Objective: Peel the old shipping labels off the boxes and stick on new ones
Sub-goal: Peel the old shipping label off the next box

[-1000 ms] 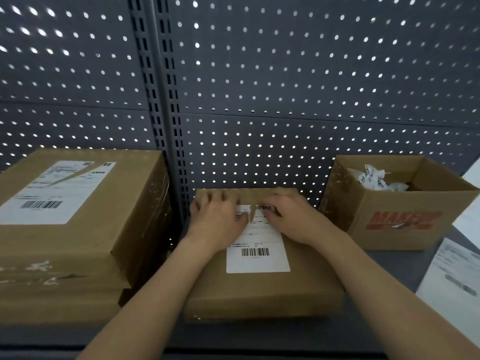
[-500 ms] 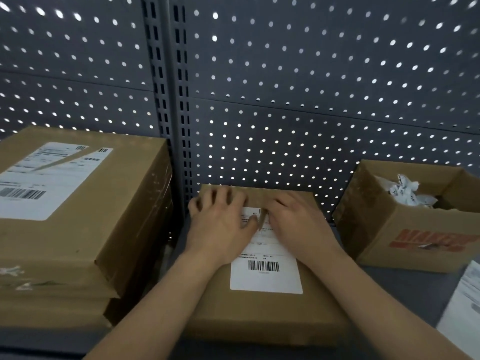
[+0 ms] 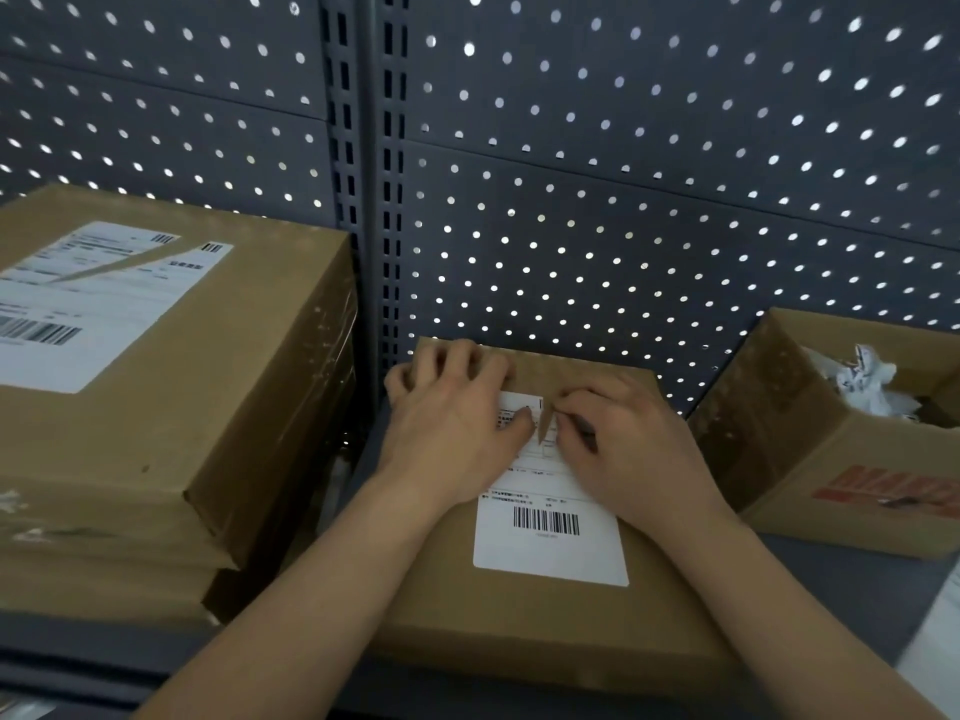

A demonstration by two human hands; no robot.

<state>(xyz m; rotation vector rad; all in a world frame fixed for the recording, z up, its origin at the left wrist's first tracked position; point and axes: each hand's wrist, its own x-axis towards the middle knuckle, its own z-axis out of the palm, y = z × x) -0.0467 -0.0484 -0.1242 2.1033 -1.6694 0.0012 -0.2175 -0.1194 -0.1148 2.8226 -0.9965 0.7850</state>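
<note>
Two hands on one flat box (image 3: 519, 631): left hand (image 3: 452, 423) presses its label (image 3: 550, 548) with spread fingers (image 3: 457, 362), right hand (image 3: 628, 449) pinches the label's torn edge; one open box (image 3: 831, 459) beside.

The flat cardboard box (image 3: 545, 631) lay on the shelf (image 3: 831, 579) with a shipping label (image 3: 550, 543) on its top. The left hand (image 3: 447, 423) rested on the far left part of that top, and the right hand (image 3: 634, 449) sat on the label's far end. Left of the box stood a taller stack of boxes (image 3: 249, 407) with its own label (image 3: 93, 304) on top. Right of the box, apart from it, sat an open carton (image 3: 831, 459) with crumpled paper (image 3: 862, 381) inside; behind the box rose the perforated back panel (image 3: 623, 226), and a paper sheet (image 3: 935, 641) lay to its near right.
</note>
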